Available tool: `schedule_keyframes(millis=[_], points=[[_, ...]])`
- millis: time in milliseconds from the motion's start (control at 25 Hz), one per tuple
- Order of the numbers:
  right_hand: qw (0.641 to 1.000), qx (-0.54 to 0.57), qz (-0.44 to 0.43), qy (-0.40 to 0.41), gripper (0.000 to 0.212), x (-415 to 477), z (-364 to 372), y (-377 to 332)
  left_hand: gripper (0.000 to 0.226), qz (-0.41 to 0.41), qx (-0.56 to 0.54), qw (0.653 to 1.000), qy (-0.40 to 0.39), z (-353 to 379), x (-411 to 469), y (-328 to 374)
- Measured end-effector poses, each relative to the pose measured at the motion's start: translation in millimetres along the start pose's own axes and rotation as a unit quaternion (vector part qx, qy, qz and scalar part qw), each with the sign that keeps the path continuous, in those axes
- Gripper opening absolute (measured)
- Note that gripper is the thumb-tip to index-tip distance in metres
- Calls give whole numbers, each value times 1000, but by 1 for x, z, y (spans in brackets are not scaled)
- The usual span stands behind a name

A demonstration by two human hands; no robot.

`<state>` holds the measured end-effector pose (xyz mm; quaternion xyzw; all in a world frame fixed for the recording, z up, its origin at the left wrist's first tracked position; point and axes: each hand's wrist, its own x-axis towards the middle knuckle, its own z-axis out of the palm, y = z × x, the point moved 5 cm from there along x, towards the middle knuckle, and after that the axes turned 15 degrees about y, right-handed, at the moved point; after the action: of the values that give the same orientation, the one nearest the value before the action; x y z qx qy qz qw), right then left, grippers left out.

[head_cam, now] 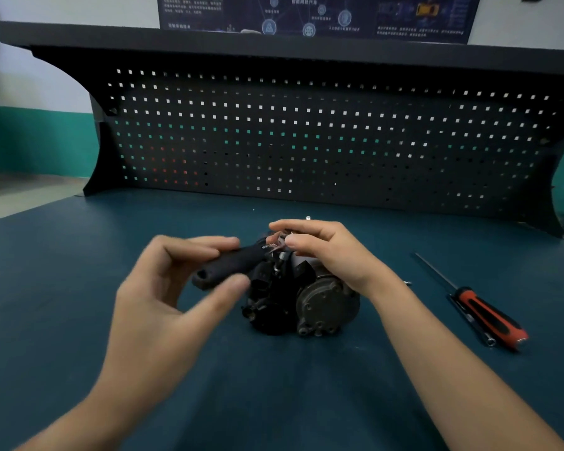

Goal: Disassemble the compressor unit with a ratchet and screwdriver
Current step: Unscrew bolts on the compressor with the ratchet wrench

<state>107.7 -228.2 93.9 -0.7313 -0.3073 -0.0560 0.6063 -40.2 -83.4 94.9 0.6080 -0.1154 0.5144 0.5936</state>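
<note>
The left hand (163,288) has a narrow grip on the black handle of the ratchet (228,265): its fingers curl over the top near the handle's end and the thumb sits beneath. The hand is blurred, so how firmly it presses cannot be told. The right hand (326,252) has a tight grip, pinching the ratchet's metal head between thumb and fingers. Below the head a short driver piece points down into the top of the compressor unit (310,301). The exact place where it meets the unit is hidden in dark parts.

The compressor unit lies at the middle of the blue-green surface (79,255), just beneath both hands. Its round grey end cover faces near and right, and its black fittings are on the left side. The right wrist crosses over its far right edge.

There is one ratchet, one compressor unit and one screwdriver (489,315). The screwdriver lies well apart to the right, its red and black handle near and its thin shaft pointing far and left. One slim metal bar (469,320) lies just beside its handle. There are two small bright pieces, too small to name. One piece (308,218) is just beyond the right hand's fingers and the other piece (407,283) is near the right wrist.

A dark pegboard (306,141) stands along the far edge of the surface, and a dark poster (306,14) hangs on the wall above it.
</note>
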Motion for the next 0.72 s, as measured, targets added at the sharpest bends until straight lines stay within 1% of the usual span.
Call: schedule_keyframes(millis=[40, 80, 120, 160, 240, 280, 320, 360, 440, 480, 520, 600, 640, 680, 720], points=[[1000, 1, 0, 5, 24, 0, -1, 0, 20, -19, -4, 1000, 18, -4, 6, -5], [1000, 1, 1, 11, 22, 0, -2, 0, 19, -62, -13, 997, 43, -8, 18, -15], [1000, 2, 4, 16, 20, 0, -2, 0, 15, -125, -27, 990, 64, -11, 32, -30], [1000, 3, 8, 18, 19, 0, -2, 1, 13, -203, -49, 975, 69, -10, 47, -50], [1000, 3, 17, 22, 18, 0, -1, 1, 13, -353, -97, 929, 61, 0, 70, -89], [1000, -2, 18, 23, 18, 0, 0, 0, 14, -407, -114, 904, 57, 9, 76, -105], [1000, -9, 16, 24, 18, 0, 0, 0, 13, -442, -125, 887, 53, 18, 80, -115], [999, -13, 16, 27, 18, 0, 0, -1, 12, -459, -134, 876, 54, 27, 81, -122], [999, -18, 21, 35, 19, 0, -1, 0, 11, -456, -162, 871, 77, 33, 78, -123], [999, -20, 23, 36, 21, 1, -2, 1, 11, -436, -174, 878, 97, 30, 75, -119], [999, -18, 24, 35, 24, 1, -2, 1, 11, -400, -169, 893, 118, 23, 72, -111], [999, 1, 29, 32, 31, 1, -2, 1, 11, -292, -121, 937, 147, 6, 56, -87], [999, 11, 32, 27, 34, 2, -3, 1, 9, -225, -99, 958, 146, -1, 44, -70], [999, 18, 35, 21, 36, 2, -3, 1, 5, -158, -86, 975, 128, -3, 30, -52], [999, 21, 35, 15, 34, 2, -2, 1, 6, -98, -76, 987, 100, -2, 17, -36]])
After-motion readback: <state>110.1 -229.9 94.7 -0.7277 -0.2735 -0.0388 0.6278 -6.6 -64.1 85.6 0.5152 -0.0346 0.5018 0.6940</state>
